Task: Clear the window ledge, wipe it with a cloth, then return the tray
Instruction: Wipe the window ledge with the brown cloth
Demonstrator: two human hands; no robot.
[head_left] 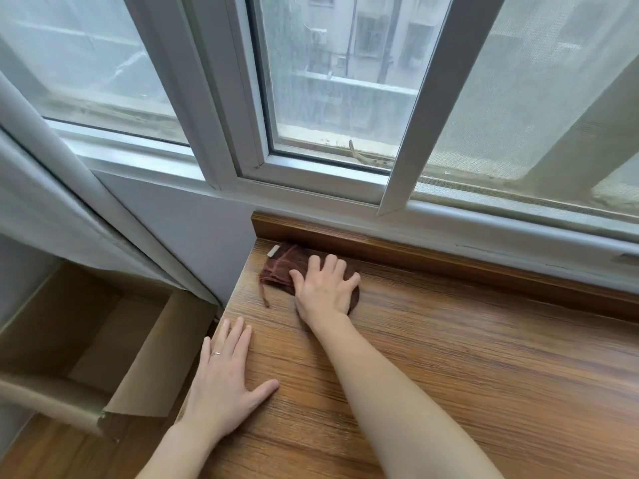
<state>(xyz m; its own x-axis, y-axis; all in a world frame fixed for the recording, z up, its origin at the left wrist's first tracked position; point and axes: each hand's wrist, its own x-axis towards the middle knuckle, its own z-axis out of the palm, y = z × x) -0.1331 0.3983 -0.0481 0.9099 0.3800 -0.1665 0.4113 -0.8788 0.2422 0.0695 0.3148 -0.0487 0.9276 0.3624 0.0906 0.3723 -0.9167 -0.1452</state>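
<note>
- Window ledge [449, 357] is the wood-grain slab under the sliding window [332, 98], and from what's in view nothing is sitting on it except the cloth, so I'd say the clearing part is done and this is the wiping step
- The cloth [280, 267] is a dark reddish-brown rag with a little white tag, bunched up in the far left corner, right against the raised wooden lip [415, 250] at the back of the ledge
- Right hand [325, 288] lies flat on top of the cloth with fingers spread and straight, pressing it down, not pinching or balling it up
- Left hand [224, 378] is flat on the bare wood near the ledge's left edge, fingers straight and close together, thumb out, holding nothing, looks like it's just bracing
- Tips for doing this bit well imo: start from that corner and drag along the grain toward the right in long overlapping passes, so dust goes one way instead of getting smeared around
- Keep the palm flat like it is now, and run the cloth edge tight along the back lip since that seam is where grime collects
- The rag is pretty scrunched, so flattening it out would cover more per pass
- Watch the left edge: there's an open cardboard box [86, 340] down beside the ledge, and crumbs pushed that way would probably drop in
- No tray anywhere in view, so can't say where it got parked
</note>
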